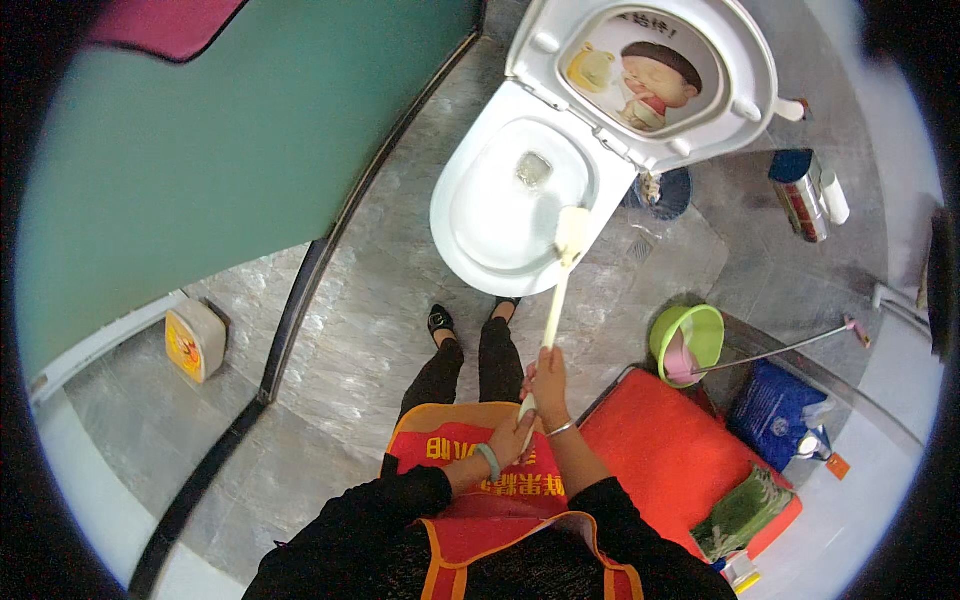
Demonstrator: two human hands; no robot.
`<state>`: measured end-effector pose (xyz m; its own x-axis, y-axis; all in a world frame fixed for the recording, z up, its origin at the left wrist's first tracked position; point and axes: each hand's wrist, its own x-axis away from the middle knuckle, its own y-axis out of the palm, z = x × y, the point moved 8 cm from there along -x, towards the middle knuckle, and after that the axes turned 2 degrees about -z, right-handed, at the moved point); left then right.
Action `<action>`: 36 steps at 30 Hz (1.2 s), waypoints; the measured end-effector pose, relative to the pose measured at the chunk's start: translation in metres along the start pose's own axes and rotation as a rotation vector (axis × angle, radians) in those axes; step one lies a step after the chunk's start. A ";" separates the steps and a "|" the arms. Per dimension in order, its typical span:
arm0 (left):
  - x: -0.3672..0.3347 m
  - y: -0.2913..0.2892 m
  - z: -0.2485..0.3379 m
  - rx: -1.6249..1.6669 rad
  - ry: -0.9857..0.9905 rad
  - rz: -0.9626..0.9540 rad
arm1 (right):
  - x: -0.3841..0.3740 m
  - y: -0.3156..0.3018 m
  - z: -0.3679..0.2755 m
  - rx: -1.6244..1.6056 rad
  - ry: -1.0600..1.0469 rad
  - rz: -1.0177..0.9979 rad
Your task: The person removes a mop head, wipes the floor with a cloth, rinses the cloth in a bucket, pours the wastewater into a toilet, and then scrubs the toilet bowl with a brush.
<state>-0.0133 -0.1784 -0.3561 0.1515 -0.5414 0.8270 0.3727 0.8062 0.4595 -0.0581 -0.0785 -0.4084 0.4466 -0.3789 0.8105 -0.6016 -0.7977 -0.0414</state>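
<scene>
- At the far left of the floor, beside the green partition [230, 130], stands one small yellow-and-white container [195, 340], well apart from both hands.
- Left of middle, the left hand [513, 438] closes round the bottom end of the brush handle; one pale green bangle [489, 461] sits on that wrist, and the hand rests over the red apron [470, 450].
- Just right of it and a little farther forward, the right hand [548, 372] grips the same handle higher up, with one thin bracelet on the wrist; the two hands sit close together, one behind the other, both clamped on the one toilet brush [562, 275].
- The brush's long axis runs nearly straight away from the person, tilting slightly right, from the hands near the body up to the pale head, which lies on the near right rim of the toilet bowl [490, 200].
- The right hand is the nearer to the brush head and to the bowl; the left hand holds the tail end.
- One white toilet stands ahead, seat and lid [650, 70] raised; two black shoes [440, 320] show just short of it.
- To the right lie one red mat [660, 450], one green basin [690, 340] with a pink scoop inside, one blue bag [775, 410] and one folded green cloth [745, 510].
- At the far right, near the wall, stand about two bottles [805, 205]; I cannot tell their kind.
</scene>
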 end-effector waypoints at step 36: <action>-0.172 0.054 0.100 1.016 -0.078 -0.232 | -0.196 0.024 -0.134 0.522 -0.264 -0.223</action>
<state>-0.1111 -0.0181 -0.4413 0.1020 -0.7210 0.6854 -0.5654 0.5249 0.6362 -0.2487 0.0389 -0.4901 0.7131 -0.2264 0.6635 -0.1014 -0.9698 -0.2219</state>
